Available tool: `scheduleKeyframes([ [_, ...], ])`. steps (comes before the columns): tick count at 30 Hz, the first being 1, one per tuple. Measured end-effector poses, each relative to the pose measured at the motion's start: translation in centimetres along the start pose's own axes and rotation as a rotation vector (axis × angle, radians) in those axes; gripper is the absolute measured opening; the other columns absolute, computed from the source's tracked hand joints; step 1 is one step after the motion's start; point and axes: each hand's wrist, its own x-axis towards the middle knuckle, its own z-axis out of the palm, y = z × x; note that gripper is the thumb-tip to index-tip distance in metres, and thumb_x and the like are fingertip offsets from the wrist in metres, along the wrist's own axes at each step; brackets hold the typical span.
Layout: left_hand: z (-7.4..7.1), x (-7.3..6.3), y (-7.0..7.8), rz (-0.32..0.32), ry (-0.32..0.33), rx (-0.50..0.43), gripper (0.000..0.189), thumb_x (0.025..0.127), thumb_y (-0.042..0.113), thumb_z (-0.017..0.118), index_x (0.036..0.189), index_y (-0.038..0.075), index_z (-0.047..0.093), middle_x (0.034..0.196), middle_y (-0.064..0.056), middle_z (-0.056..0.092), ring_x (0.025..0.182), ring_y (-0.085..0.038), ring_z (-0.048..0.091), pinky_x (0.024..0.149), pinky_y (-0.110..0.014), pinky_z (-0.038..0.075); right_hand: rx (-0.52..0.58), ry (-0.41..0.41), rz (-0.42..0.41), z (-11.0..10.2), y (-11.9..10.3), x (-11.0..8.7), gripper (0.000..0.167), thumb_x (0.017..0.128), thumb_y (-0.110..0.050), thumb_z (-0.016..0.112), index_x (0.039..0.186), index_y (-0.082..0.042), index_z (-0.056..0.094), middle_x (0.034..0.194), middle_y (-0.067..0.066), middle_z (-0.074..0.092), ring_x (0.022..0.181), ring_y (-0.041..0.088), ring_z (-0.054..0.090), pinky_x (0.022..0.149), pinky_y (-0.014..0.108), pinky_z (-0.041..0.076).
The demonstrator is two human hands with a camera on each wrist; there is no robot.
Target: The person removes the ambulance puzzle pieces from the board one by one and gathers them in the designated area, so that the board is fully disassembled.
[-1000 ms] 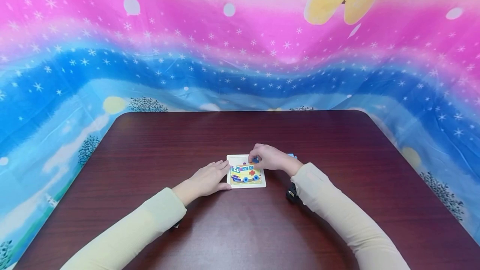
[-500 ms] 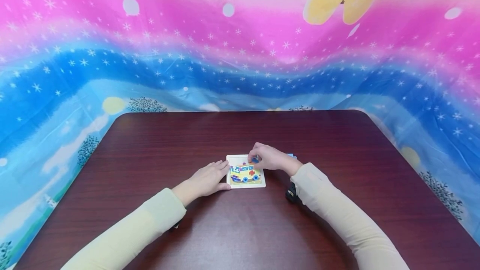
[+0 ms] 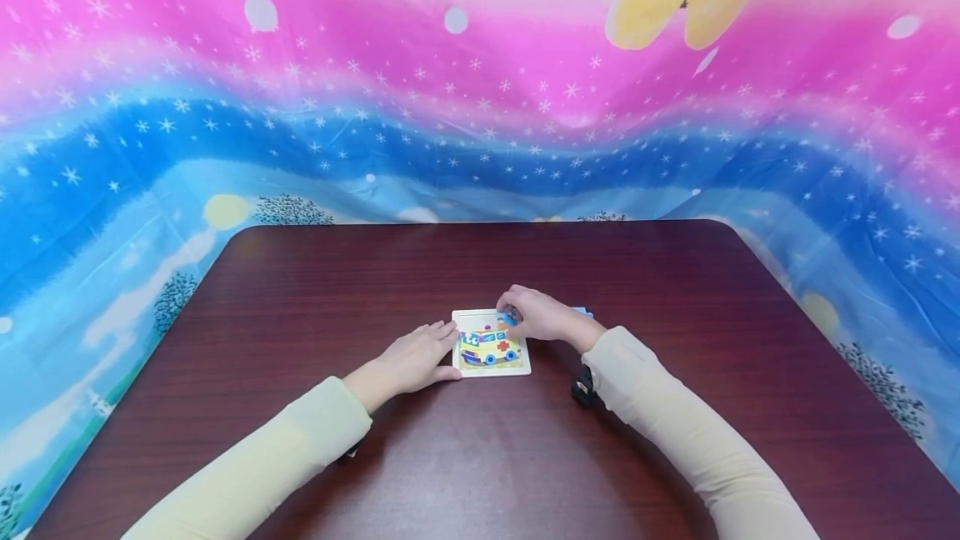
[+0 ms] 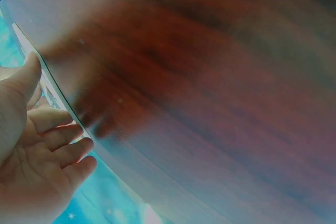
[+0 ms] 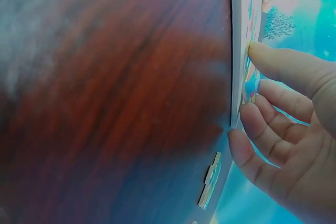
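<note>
A square puzzle board [image 3: 459, 367] with a pale frame lies mid-table, its picture a yellow ambulance [image 3: 491, 347]. My left hand [image 3: 415, 357] rests at the board's left edge, fingers extended and thumb by the near left corner. In the left wrist view, the left fingertips [image 4: 83, 166] line up along the frame's side. My right hand [image 3: 538, 313] is over the far right corner, with a blue puzzle piece [image 3: 506, 319] between its curled fingers and thumb. The right wrist view shows that piece [image 5: 252, 85] low at the board, thumb and fingertips around it.
Another blue puzzle piece [image 3: 582, 310] lies on the table beyond the right wrist; the right wrist view shows a loose piece [image 5: 211, 181] beside the board. The dark wooden table [image 3: 337, 273] meets a patterned cloth [image 3: 480, 123] at its far edge.
The blue piece shows more fully and flatter in the far right corner of the board, as the right fingers have shifted slightly. The left hand stays at the frame.
</note>
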Motion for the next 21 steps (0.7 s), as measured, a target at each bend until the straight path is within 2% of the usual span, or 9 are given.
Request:
scheduleKeyframes([
  [7,-0.06,-0.05,0.07,-0.008,-0.009,-0.002,0.066,0.088,0.040,0.060,0.131,-0.007,0.045,0.137,-0.021,0.041,0.128,-0.032,0.036,0.104,-0.042,0.030,0.011,-0.009,-0.001,-0.20,-0.11,-0.15,0.037,0.078,-0.015,0.074,0.113,-0.010,0.061,0.096,0.003,0.052,0.074,0.013,0.048,0.066,0.027,0.044],
  [21,-0.13,-0.06,0.10,-0.003,-0.006,-0.002,0.066,0.088,0.040,0.060,0.130,-0.008,0.046,0.136,-0.021,0.042,0.127,-0.033,0.036,0.103,-0.043,0.030,-0.008,-0.010,-0.010,-0.46,0.26,-0.17,0.035,0.080,-0.007,0.070,0.115,-0.007,0.062,0.096,0.002,0.054,0.078,0.013,0.050,0.070,0.027,0.046],
])
